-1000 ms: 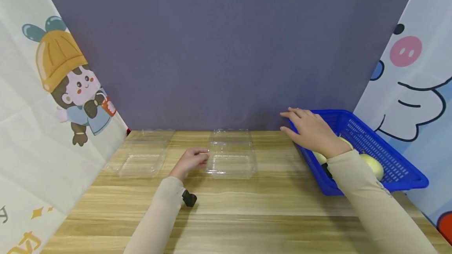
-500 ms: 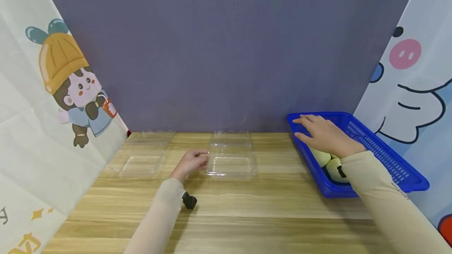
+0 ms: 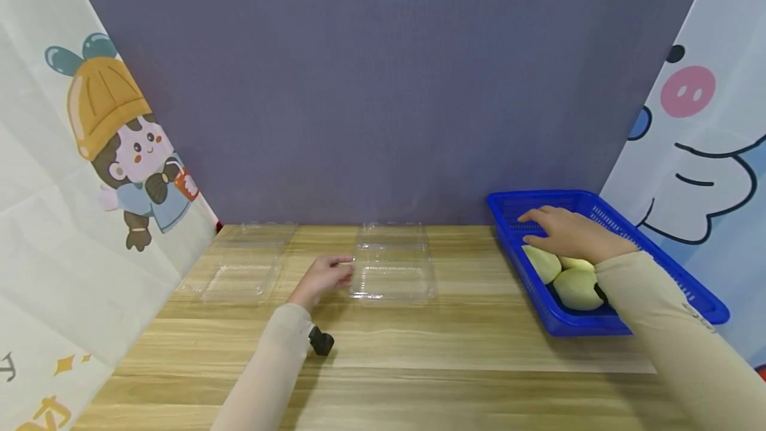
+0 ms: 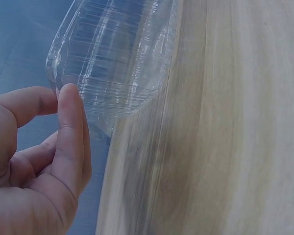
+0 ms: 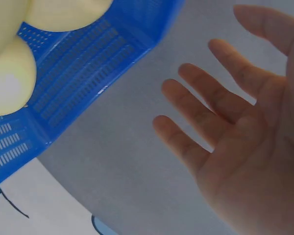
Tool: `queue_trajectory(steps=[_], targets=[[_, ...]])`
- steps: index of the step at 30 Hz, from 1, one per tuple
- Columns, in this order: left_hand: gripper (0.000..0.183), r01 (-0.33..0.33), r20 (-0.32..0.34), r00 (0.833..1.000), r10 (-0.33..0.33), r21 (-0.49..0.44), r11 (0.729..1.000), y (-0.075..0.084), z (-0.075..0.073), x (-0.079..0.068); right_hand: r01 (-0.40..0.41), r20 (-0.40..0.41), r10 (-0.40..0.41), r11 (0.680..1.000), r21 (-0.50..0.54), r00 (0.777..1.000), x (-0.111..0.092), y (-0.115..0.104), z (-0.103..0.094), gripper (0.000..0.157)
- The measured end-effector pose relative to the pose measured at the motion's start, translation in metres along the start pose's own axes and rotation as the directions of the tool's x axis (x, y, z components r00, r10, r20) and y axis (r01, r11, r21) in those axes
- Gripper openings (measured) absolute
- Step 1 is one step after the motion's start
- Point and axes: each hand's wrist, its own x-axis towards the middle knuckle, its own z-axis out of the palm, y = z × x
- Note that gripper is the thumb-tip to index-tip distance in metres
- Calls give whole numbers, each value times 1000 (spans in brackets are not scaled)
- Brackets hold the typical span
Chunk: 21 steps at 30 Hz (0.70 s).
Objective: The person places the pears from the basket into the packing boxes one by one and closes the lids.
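Note:
My left hand (image 3: 323, 279) pinches the left rim of a clear plastic clamshell box (image 3: 393, 279) lying with its lid raised at the middle of the table. In the left wrist view, thumb and finger meet at the edge of the box (image 4: 112, 63). Over the blue basket (image 3: 520, 271), my right hand (image 3: 568, 235) hovers palm down with fingers spread and nothing held. Several pale yellow-green pears (image 3: 578, 289) lie in the basket below it, some partly hidden by the hand and sleeve. In the right wrist view the fingers of the right hand (image 5: 250, 147) are apart from the pears (image 5: 10, 78).
A second clear clamshell box (image 3: 236, 281), lid raised too, lies at the left of the wooden table (image 3: 383, 384). Behind the table stands a grey panel (image 3: 383, 85). Cartoon-printed sheets hang at the left (image 3: 36, 185) and right (image 3: 718, 205).
My right hand has drawn back to the right and lower, from the basket's left edge to over its inside, uncovering more pears. The left hand has stayed at the box's rim.

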Motion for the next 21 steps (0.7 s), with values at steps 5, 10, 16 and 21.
queue_trajectory(steps=[5, 10, 16, 21], targets=[[41, 2, 0, 1000, -2, -10, 1000, 0, 0, 1, -14, 73, 11, 999, 35, 997, -1, 6, 3, 43], [42, 11, -4, 1000, -11, -5, 1000, 1, 0, -1, -24, 148, 11, 996, 87, 989, -1, 13, 7, 43], [42, 12, 1, 1000, -12, 4, 1000, 3, 0, -2, -25, 200, 5, 995, 98, 980, 3, 24, 17, 45], [42, 9, 7, 1000, -9, 2, 1000, 1, -2, 0, -43, 221, 17, 992, 115, 975, 5, 31, 23, 46]])
